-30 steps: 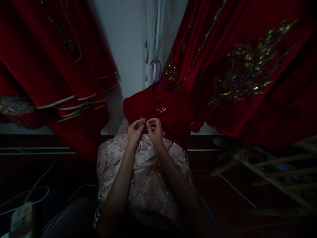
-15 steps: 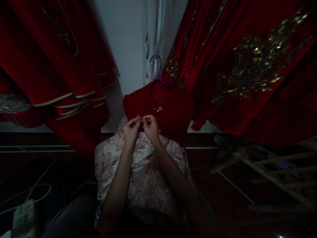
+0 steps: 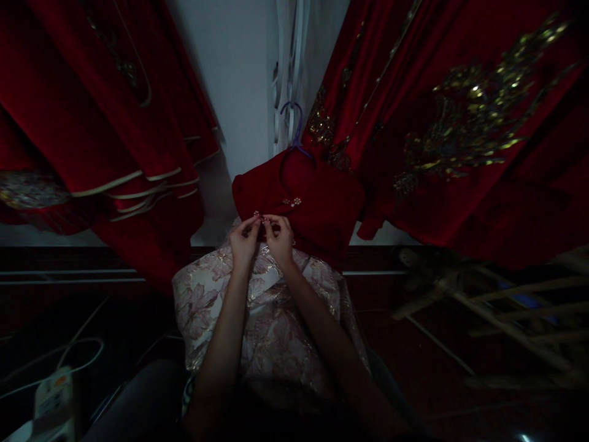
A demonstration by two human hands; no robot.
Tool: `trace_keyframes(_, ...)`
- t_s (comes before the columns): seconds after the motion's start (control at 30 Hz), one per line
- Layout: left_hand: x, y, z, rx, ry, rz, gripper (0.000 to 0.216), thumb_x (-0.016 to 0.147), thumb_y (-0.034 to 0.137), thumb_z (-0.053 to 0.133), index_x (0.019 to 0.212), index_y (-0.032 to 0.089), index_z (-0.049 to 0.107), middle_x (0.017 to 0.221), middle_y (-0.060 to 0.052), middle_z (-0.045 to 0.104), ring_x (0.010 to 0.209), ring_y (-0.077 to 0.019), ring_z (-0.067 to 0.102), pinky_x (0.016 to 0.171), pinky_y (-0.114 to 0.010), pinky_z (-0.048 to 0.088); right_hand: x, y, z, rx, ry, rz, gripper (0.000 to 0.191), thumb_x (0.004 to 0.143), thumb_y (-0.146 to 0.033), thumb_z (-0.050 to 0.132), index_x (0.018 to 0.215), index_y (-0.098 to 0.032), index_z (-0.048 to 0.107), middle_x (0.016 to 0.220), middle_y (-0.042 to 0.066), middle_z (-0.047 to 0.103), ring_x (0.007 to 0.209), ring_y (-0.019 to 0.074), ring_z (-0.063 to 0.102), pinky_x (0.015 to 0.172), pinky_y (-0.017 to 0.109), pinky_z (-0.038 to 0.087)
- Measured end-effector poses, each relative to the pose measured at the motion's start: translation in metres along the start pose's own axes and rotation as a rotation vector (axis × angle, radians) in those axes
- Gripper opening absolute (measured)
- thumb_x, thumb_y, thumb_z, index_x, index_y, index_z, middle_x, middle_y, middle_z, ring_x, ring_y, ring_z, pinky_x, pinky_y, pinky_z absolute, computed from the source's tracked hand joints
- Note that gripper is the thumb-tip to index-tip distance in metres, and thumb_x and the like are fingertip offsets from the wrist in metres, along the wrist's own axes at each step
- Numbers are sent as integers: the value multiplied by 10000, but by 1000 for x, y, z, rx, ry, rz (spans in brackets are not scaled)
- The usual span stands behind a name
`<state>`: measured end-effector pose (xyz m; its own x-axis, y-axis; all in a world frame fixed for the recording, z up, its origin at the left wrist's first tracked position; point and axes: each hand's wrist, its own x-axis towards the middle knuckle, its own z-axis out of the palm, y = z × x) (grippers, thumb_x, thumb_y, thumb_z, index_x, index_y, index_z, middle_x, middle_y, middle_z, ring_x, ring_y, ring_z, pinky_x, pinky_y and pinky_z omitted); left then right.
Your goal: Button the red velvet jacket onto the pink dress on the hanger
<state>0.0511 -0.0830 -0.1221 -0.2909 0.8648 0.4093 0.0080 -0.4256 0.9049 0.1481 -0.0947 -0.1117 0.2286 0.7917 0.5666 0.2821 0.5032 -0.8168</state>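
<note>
A red garment (image 3: pixel 322 202) hangs before me on a purple hanger (image 3: pixel 298 132). Its upper front carries a small flower-shaped ornament (image 3: pixel 292 202). At its lower front my left hand (image 3: pixel 243 240) and my right hand (image 3: pixel 278 238) meet, thumbs and forefingers pinched close together. Between the fingertips sits a second small flower-shaped fastener (image 3: pixel 256 215), partly covered. Both hands are closed on it. Under my forearms spreads pale floral brocade fabric (image 3: pixel 202 288) with metallic threads. Dim light hides the fine detail at the fingertips.
Red garments with light piping (image 3: pixel 105 141) hang at left. Another red garment (image 3: pixel 381 141) with gold sequins (image 3: pixel 488 116) hangs at right. A wooden rack-like frame (image 3: pixel 501 307) stands at lower right. A power strip (image 3: pixel 54 393) with a white cord lies lower left.
The view has shifted slightly. Both hands stay pinched at the same place on the red garment, with only a small movement of the fingers.
</note>
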Motion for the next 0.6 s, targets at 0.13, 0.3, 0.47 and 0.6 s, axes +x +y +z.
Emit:
trace_keyframes(0.13, -2, -1, 3, -43, -14, -6, 354, 785, 371, 645, 1064, 160, 704, 1122, -111, 692, 1036, -196, 651, 961, -340, 489, 1, 0, 0, -14, 24, 11, 218, 898, -315, 496, 998, -179, 635, 1023, 82, 594, 832, 130, 585, 654, 218, 518)
trace_keyframes(0.3, -2, 0, 9, -73, 10, -12, 381, 764, 364, 673, 1073, 142, 691, 1086, -122, 702, 947, -193, 676, 915, -354, 517, 2, 3, 1, -69, 31, 4, 181, 889, -286, 499, 954, -184, 633, 989, 69, 593, 826, 131, 577, 696, 227, 515)
trace_keyframes(0.47, -5, 0, 11, 55, 40, 67, 301, 788, 295, 636, 1042, 150, 706, 1052, -101, 716, 920, -182, 681, 910, -348, 517, 0, 4, 0, -39, 36, -17, 115, 866, -234, 507, 878, -184, 611, 947, 54, 571, 820, 129, 574, 671, 219, 510)
trace_keyframes(0.6, -6, 0, 10, 127, 52, 75, 285, 788, 274, 621, 1027, 150, 715, 1022, -94, 726, 896, -185, 688, 887, -343, 525, 3, 5, 1, -48, 39, -15, 82, 850, -239, 525, 863, -190, 591, 929, 46, 574, 819, 133, 569, 682, 228, 502)
